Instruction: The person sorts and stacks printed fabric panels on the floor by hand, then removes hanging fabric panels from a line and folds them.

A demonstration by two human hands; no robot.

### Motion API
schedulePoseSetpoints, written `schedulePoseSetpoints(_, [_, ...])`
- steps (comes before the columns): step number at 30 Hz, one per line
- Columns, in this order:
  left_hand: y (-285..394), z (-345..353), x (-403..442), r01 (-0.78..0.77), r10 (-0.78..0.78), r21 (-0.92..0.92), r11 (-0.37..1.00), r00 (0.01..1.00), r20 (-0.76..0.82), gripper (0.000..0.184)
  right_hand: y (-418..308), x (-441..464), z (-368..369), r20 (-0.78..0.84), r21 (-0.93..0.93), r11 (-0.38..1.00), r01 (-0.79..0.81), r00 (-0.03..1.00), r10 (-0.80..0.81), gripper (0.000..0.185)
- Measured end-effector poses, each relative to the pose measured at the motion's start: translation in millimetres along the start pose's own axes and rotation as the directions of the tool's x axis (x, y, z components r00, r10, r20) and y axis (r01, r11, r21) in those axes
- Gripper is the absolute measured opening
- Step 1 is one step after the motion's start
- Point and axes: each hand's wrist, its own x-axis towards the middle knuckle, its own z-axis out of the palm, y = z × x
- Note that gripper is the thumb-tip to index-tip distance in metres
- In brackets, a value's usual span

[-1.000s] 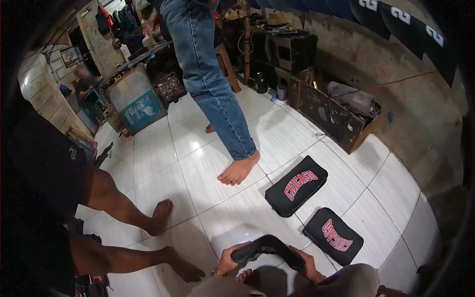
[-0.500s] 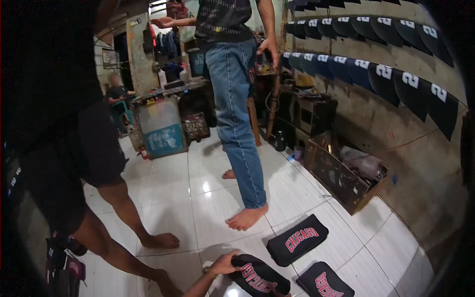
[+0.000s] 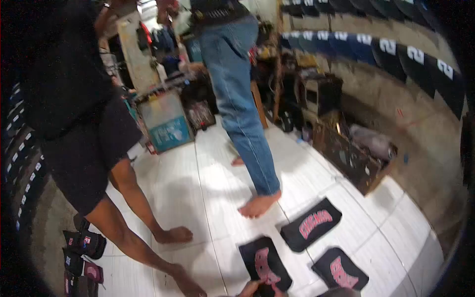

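On the white tiled floor close in front of me lies a black pouch with red lettering, turned lengthwise to me. My left hand and my right hand meet at its near end, fingers closed on the edge. The bottom of the view cuts off both hands, and motion blurs them. To the right lies a second black pouch with the same lettering. A third black pouch, marked CHICAGO, lies a little farther off. Neither of these two is touched.
A barefoot person in jeans stands ahead. Another person in dark shorts stands close on my left. A wooden box holding items is by the right wall, below hanging dark pieces marked 2. Several caps sit lower left.
The near pouch has turned from slanting sideways to pointing away from me. My left hand has moved from its far-left end to its near edge. My view has shifted and tilted.
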Motion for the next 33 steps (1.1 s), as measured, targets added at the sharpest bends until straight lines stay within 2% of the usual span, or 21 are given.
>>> schedulePoseSetpoints(1, [-15.0, -1.8, -3.4, -0.043, 0.043, -0.036, 0.998, 0.999, -0.004, 0.044, 13.0, 0.0, -0.1, 0.007, 0.040, 0.999, -0.021, 1.000, 0.020, 0.055])
schedulePoseSetpoints(3, [29.1, 20.5, -81.8, -0.285, 0.302, -0.161, 0.945, 0.949, 0.088, 0.025, 38.5, -6.7, 3.3, 0.038, 0.142, 0.987, -0.072, 0.997, 0.067, 0.057])
schedulePoseSetpoints(4, [57.8, 32.4, -101.9, -0.024, 0.017, -0.220, 0.975, 0.999, -0.037, 0.024, 47.8, -10.7, 5.2, 0.057, 0.199, 0.975, -0.102, 0.994, 0.092, 0.058])
schedulePoseSetpoints(7, [54.8, 1.5, -88.9, -0.049, 0.088, -0.304, 0.951, 0.989, 0.115, 0.033, 69.7, -20.5, 11.8, 0.122, 0.408, 0.895, -0.179, 0.983, 0.140, 0.062])
schedulePoseSetpoints(8, [60.0, -9.3, -92.9, -0.003, 0.029, -0.226, 0.974, 0.993, 0.112, 0.038, 76.8, -19.3, 11.7, 0.113, 0.482, 0.868, -0.116, 0.991, 0.070, 0.063])
schedulePoseSetpoints(9, [59.2, -24.4, -89.7, -0.067, 0.089, -0.147, 0.987, 0.985, 0.150, 0.042, 95.1, -8.8, 6.8, -0.023, 0.576, 0.785, 0.228, 0.964, -0.264, 0.064])
schedulePoseSetpoints(11, [78.5, -38.7, -111.5, 0.121, -0.069, -0.156, 0.980, 0.949, 0.307, 0.045, 46.6, -18.2, -11.2, 0.176, 0.553, 0.833, 0.004, 0.977, -0.121, 0.065])
schedulePoseSetpoints(13, [83.7, -54.0, -119.0, 0.143, -0.137, -0.007, 0.990, 0.963, 0.233, 0.048, 2.2, -23.7, -26.1, 0.281, 0.482, 0.856, -0.184, 0.958, 0.048, 0.066])
schedulePoseSetpoints(17, [74.2, -84.2, -112.0, 0.108, -0.147, 0.143, 0.984, 0.943, 0.299, 0.063, -21.3, -14.9, -16.9, 0.159, 0.455, 0.891, 0.016, 0.982, -0.099, 0.056])
schedulePoseSetpoints(19, [73.5, -94.8, -100.4, 0.096, -0.186, 0.259, 0.961, 0.918, 0.350, 0.062, -24.8, -9.5, -16.0, 0.086, 0.160, 0.986, 0.052, 0.994, -0.066, 0.068])
schedulePoseSetpoints(21, [77.3, -96.4, -91.9, 0.066, -0.174, 0.276, 0.959, 0.906, 0.386, 0.058, -40.6, -9.0, -14.7, 0.060, 0.111, 0.994, -0.003, 0.998, -0.004, 0.067])
schedulePoseSetpoints(23, [86.5, -95.2, -91.8, 0.085, -0.200, 0.297, 0.951, 0.903, 0.381, 0.059, -63.6, -11.7, -17.4, 0.059, 0.019, 0.978, -0.209, 0.976, 0.208, 0.071])
schedulePoseSetpoints(25, [73.9, -114.9, -81.9, 0.122, -0.218, 0.253, 0.960, 0.891, 0.399, 0.062, -60.0, 0.3, -20.7, 0.117, 0.005, 0.984, -0.177, 0.977, 0.175, 0.073])
schedulePoseSetpoints(26, [63.1, -123.6, -87.8, -0.144, 0.107, 0.039, 0.989, 0.868, 0.484, 0.063, -62.0, 4.9, -19.7, 0.088, -0.057, 0.989, -0.139, 0.986, 0.144, 0.072])
schedulePoseSetpoints(27, [50.4, -135.2, -82.9, 0.015, 0.140, -0.255, 0.967, 0.804, 0.578, 0.064, -64.1, 9.9, -20.8, 0.059, -0.123, 0.987, -0.102, 0.992, 0.109, 0.071])
schedulePoseSetpoints(28, [37.9, -146.5, -78.2, 0.271, 0.171, -0.506, 0.819, 0.727, 0.665, 0.067, -63.6, 16.0, -23.2, 0.045, -0.133, 0.990, -0.057, 0.997, 0.063, 0.067])
schedulePoseSetpoints(29, [25.1, -158.1, -73.3, 0.512, 0.199, -0.606, 0.609, 0.640, 0.742, 0.071, -63.7, 20.0, -26.9, 0.043, -0.132, 0.990, -0.054, 0.997, 0.060, 0.067])
schedulePoseSetpoints(30, [27.8, -132.9, -97.2, 0.199, 0.212, -0.678, 0.708, 0.855, 0.473, 0.074, -63.7, 23.7, -30.1, 0.029, -0.122, 0.992, 0.013, 1.000, -0.010, 0.060])
schedulePoseSetpoints(31, [28.2, -113.7, -113.4, -0.127, 0.271, -0.618, 0.776, 0.951, 0.145, 0.077, -63.8, 28.7, -32.4, 0.016, -0.112, 0.990, 0.081, 0.997, -0.079, 0.053])
schedulePoseSetpoints(32, [23.2, -107.9, -118.3, -0.133, 0.326, -0.720, 0.681, 0.936, 0.135, 0.066, -63.8, 36.1, -34.8, -0.021, -0.164, 0.983, 0.080, 0.996, -0.085, 0.066])
schedulePoseSetpoints(33, [15.1, -104.9, -117.0, -0.135, 0.325, -0.718, 0.683, 0.936, 0.133, 0.066, -66.4, 38.6, -37.1, -0.019, -0.161, 0.984, 0.081, 0.996, -0.085, 0.066])
